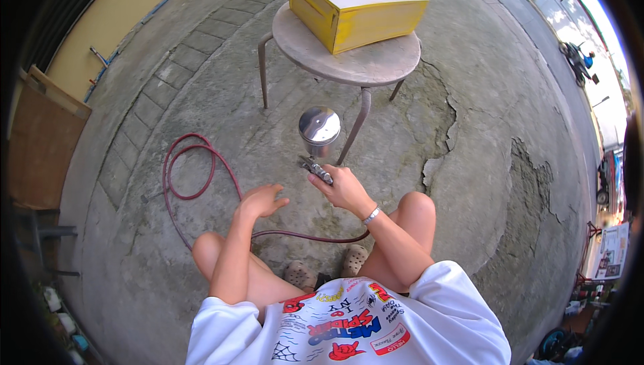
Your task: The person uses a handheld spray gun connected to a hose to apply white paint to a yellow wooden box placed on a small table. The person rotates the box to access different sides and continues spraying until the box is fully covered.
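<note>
In my right hand [344,190] is a metal spray gun [315,169], its fingers wrapped round the grip. A shiny silver paint cup [319,125] with a domed lid sits at the gun's far end. My left hand [262,200] hangs over my left knee with nothing in it, fingers apart and thumb out. Beyond the gun, a yellow box [376,24] with a white top frame and a square opening rests on a round stool [302,43]. The opening shows a brownish-orange inside.
A dark red hose [168,194] loops on the cracked concrete floor [221,110] to my left and runs under my arms. Brown boards [47,140] lean by the left wall. A motorcycle [575,63] stands on the far right road. The stool's metal legs [357,123] stand close to the paint cup.
</note>
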Demonstrator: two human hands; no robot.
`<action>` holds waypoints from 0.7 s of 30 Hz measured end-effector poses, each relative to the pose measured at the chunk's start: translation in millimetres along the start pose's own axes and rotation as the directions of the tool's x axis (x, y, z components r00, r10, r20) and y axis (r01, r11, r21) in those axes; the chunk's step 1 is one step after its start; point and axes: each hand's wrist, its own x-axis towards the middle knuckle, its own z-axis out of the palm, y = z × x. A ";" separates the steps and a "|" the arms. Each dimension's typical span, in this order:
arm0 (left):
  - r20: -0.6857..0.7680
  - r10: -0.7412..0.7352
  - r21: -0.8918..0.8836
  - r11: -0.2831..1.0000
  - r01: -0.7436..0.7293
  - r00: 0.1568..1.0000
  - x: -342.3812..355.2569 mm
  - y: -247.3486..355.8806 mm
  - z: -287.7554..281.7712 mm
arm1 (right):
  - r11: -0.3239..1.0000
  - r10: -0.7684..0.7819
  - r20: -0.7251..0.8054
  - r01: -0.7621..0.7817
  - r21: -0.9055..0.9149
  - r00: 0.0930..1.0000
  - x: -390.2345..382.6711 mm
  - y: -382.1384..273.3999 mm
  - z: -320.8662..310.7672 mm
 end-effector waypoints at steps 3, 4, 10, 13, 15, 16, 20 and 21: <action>0.005 -0.008 0.010 1.000 0.008 1.000 3.2 -3.1 2.8 | 1.000 -0.010 0.009 0.010 -0.005 1.000 -2.2 -5.9 -3.5; 0.008 -0.016 0.007 1.000 0.016 1.000 3.9 -3.9 3.6 | 1.000 -0.002 0.006 0.002 0.000 1.000 -1.8 -7.9 -5.1; 0.011 0.000 0.016 1.000 0.000 1.000 5.3 -3.6 6.8 | 1.000 0.005 -0.010 -0.005 0.000 1.000 -1.4 -1.4 -2.8; 0.001 -0.008 0.010 1.000 0.008 1.000 4.6 -4.5 4.7 | 1.000 -0.004 0.000 0.004 0.010 1.000 -0.7 -9.2 -7.6; -0.016 -0.007 0.007 1.000 0.008 1.000 4.7 -5.7 7.9 | 1.000 0.018 -0.004 -0.018 0.002 1.000 -1.1 -8.7 -10.3; -0.029 -0.005 0.010 1.000 0.005 1.000 4.6 -7.5 8.6 | 1.000 0.014 -0.008 -0.013 0.010 1.000 -0.8 -8.2 -8.0; -0.005 -0.004 0.017 1.000 0.004 1.000 2.1 -2.9 6.2 | 1.000 -0.005 -0.013 0.005 0.014 1.000 -2.5 -8.2 -7.7; -0.002 -0.015 0.013 1.000 0.015 1.000 0.6 -1.0 3.2 | 1.000 -0.012 -0.016 0.012 0.016 1.000 -3.3 -10.5 -9.2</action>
